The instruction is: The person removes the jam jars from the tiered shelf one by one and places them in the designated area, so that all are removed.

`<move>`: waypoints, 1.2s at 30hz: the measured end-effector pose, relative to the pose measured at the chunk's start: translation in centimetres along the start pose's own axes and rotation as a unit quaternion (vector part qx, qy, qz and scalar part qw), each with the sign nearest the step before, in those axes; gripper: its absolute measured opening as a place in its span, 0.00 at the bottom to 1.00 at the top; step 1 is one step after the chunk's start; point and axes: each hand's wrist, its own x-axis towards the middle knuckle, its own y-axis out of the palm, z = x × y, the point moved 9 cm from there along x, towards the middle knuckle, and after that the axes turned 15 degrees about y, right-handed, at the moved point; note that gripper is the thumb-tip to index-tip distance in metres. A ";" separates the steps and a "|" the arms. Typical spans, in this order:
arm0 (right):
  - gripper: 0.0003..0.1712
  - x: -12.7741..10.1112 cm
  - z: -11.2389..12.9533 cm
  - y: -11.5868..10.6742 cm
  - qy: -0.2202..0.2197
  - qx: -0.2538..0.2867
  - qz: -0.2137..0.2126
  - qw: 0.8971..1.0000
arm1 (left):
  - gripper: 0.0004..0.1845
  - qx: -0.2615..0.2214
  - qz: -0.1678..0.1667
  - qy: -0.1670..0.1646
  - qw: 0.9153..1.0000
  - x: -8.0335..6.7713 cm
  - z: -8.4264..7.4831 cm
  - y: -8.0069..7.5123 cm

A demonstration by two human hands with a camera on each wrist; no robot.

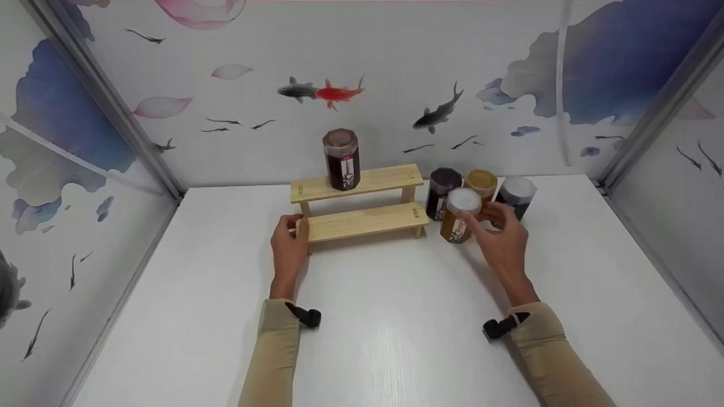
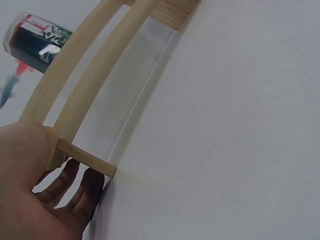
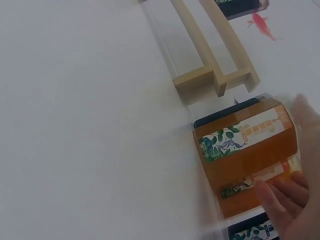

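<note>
A two-step wooden stand [image 1: 362, 221] is on the table, with a dark jar [image 1: 342, 164] standing upright on its upper step. My left hand [image 1: 289, 240] grips the left end of the lower step, thumb above and fingers under the board in the left wrist view. To the right of the stand, my right hand [image 1: 504, 237] holds an amber jar [image 1: 454, 223] with a pale lid, the thumb on its near side. In the right wrist view the amber jar's label [image 3: 245, 132] faces the camera and the fingertips [image 3: 272, 205] lie along its other side.
Around the held jar stand a dark jar [image 1: 441, 195], a second amber jar [image 1: 481, 181] and a pale-lidded dark jar [image 1: 516, 198]. A printed back wall [image 1: 384, 34] rises behind the white table [image 1: 396, 316], with metal posts at both corners.
</note>
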 end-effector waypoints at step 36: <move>0.36 -2.8 15.2 17.1 -0.133 0.051 0.240 0.960 | 0.16 0.010 -0.009 0.005 1.000 0.2 -0.2 -0.1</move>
